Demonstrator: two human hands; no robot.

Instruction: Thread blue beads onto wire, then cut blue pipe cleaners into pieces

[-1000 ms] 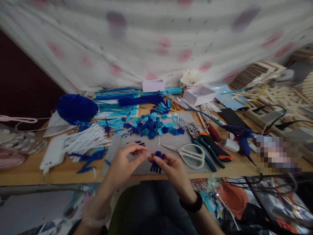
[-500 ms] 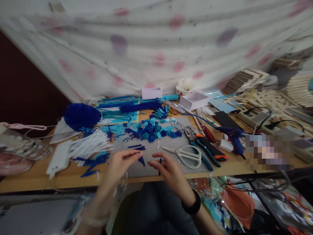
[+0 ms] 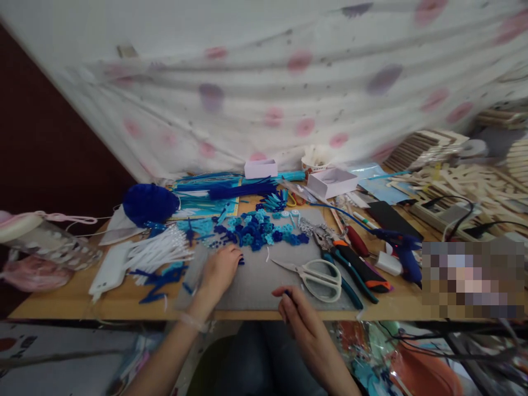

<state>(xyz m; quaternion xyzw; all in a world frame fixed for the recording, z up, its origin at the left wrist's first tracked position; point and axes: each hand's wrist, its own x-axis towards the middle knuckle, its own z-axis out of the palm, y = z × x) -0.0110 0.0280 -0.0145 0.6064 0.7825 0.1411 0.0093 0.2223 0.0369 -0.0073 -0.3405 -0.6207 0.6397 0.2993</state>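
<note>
My left hand (image 3: 223,270) is over the grey mat (image 3: 251,291), fingers curled down and together at a few short dark blue pipe cleaner pieces (image 3: 241,262). Its fingertips are hidden, so what they grip does not show. Near the mat's front edge, my right hand (image 3: 299,314) is closed, with a short dark blue pipe cleaner piece (image 3: 287,293) pinched between thumb and fingers. Just beyond the left hand lies a pile of blue and turquoise pipe cleaner flowers (image 3: 258,228). Cream-handled scissors (image 3: 319,279) rest to the right, above my right hand.
Pliers (image 3: 357,264) and a blue glue gun (image 3: 400,247) lie on the right. White bead-tipped stems (image 3: 159,250), a white power bank or phone (image 3: 110,269) and a blue fluffy ball (image 3: 150,204) are on the left. Open white box (image 3: 333,184) stands behind.
My left hand has turned over and reached down to the blue pieces on the mat. The right hand has drawn back toward the table's edge, keeping its blue piece. The view has shifted slightly.
</note>
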